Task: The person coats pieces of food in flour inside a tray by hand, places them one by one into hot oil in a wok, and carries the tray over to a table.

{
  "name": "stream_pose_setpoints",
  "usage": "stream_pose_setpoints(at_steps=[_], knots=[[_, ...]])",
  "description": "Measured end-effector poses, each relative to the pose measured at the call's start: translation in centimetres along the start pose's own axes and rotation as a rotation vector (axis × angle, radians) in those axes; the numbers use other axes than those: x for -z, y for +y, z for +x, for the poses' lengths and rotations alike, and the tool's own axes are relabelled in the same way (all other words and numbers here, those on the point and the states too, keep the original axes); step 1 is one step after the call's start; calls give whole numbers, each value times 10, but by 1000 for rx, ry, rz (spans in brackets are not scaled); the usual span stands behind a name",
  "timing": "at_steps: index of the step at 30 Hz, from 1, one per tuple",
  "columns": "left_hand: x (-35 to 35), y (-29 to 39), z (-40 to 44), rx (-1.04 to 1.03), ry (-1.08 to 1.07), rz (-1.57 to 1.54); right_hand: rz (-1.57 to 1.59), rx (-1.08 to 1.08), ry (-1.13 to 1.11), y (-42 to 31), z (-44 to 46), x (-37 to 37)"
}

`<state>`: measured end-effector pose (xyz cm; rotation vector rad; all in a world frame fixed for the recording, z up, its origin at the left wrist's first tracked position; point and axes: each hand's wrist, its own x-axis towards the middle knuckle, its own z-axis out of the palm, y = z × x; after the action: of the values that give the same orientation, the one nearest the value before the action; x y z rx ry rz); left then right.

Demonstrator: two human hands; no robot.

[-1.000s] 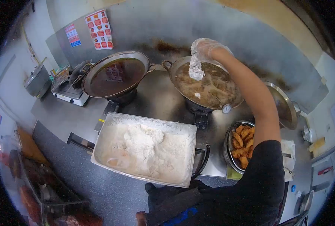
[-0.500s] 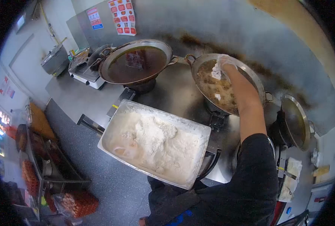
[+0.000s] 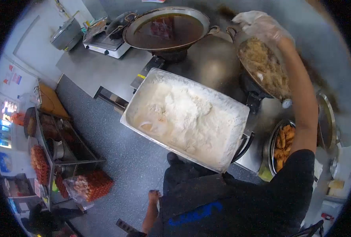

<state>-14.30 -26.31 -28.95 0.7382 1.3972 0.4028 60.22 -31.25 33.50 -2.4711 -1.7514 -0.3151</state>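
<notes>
My right hand (image 3: 262,27), in a clear glove whitened with flour, is raised above the far rim of the right wok (image 3: 244,65). Its fingers stretch to the left and I see nothing held in them. Frying pieces (image 3: 258,55) bubble in that wok's oil, with a small white bit (image 3: 260,76) among them. In front of my body lies a metal tray (image 3: 171,149) of white flour (image 3: 183,108), with a wet patch on its left. My left hand (image 3: 154,196) hangs low at my side, fingers curled; what they hold, if anything, is unclear.
A second wok (image 3: 134,39) of dark oil stands at the back left. A bowl (image 3: 273,146) of fried pieces (image 3: 285,144) is under my right arm. A white portable stove (image 3: 108,49) sits on the steel counter. Egg trays (image 3: 94,185) and a rack (image 3: 76,161) stand at lower left.
My right hand has lifted up from the oil in the right wok. The view has shifted, bringing my left hand and the bowl of fried pieces into sight.
</notes>
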Motion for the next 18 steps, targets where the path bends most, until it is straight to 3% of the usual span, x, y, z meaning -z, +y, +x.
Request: stream_pose_setpoints(at_steps=[2, 3, 5, 6, 7, 8, 11, 13, 15, 16, 17, 18], knots=[[10, 28, 23, -337, -248, 378, 144, 236, 20, -23, -2, -41], [0, 49, 27, -274, -203, 459, 24, 87, -172, -79, -8, -33], [-28, 90, 25, -2, -60, 479, 160, 55, -368, -110, -9, -103], [-45, 117, 17, 60, -33, 510, 210, -8, -493, -121, -7, -146], [-54, 136, 14, 80, -33, 528, 439, -103, -445, -119, -19, -213], [-57, 150, 12, 91, -30, 537, 343, -217, -583, -149, -18, -203], [-39, 159, 35, 94, -66, 449, 131, -222, -607, -176, -18, -278], [-7, 145, 63, 126, -87, 444, 189, -306, -376, -184, -13, -324], [25, 123, 99, 176, -142, 445, 319, -171, -138, -190, 7, -375], [32, 115, 115, 195, -188, 454, 229, -97, -159, -207, 12, -346], [41, 105, 125, 56, -162, 597, 223, -86, -269, -221, 20, -333], [45, 102, 134, -92, -137, 735, 99, -72, -312, -225, 28, -373]])
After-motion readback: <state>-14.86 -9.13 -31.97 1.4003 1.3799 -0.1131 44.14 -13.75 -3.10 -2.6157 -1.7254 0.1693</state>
